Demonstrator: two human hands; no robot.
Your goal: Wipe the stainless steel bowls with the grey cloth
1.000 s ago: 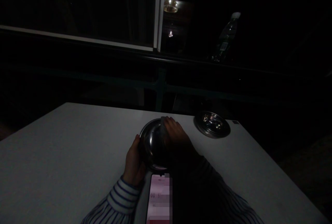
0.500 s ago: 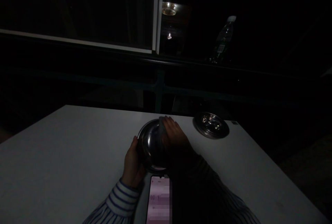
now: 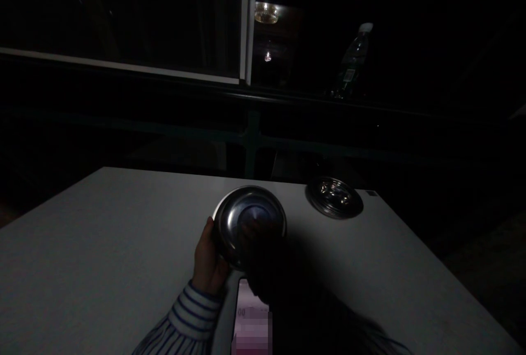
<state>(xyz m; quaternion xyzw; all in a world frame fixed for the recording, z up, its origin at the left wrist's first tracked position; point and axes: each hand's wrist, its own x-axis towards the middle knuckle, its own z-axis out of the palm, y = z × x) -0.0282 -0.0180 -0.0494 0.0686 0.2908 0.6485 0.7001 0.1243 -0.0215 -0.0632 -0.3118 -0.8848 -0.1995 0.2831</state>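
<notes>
My left hand (image 3: 207, 262) grips the left rim of a shiny metal bowl (image 3: 230, 222), fingers partly behind it. The bowl is held tilted above the table, its round face toward me. My right hand (image 3: 257, 240) lies over the lower right of the bowl, in deep shadow. The grey cloth under its fingers half a second ago is hidden now. Below the bowl, a phone (image 3: 249, 322) with a lit pinkish screen lies on the table, its top partly covered by the right hand's dark shape.
The white table (image 3: 123, 234) has a stack of shiny metal dishes (image 3: 335, 197) near its far right corner. Behind it are a dark window with a pale frame (image 3: 245, 26) and a clear plastic bottle (image 3: 354, 62). The whole scene is dim.
My right hand has moved from the bowl's upper right edge down and inward across its face, uncovering its right rim. The left hand stays on the left rim.
</notes>
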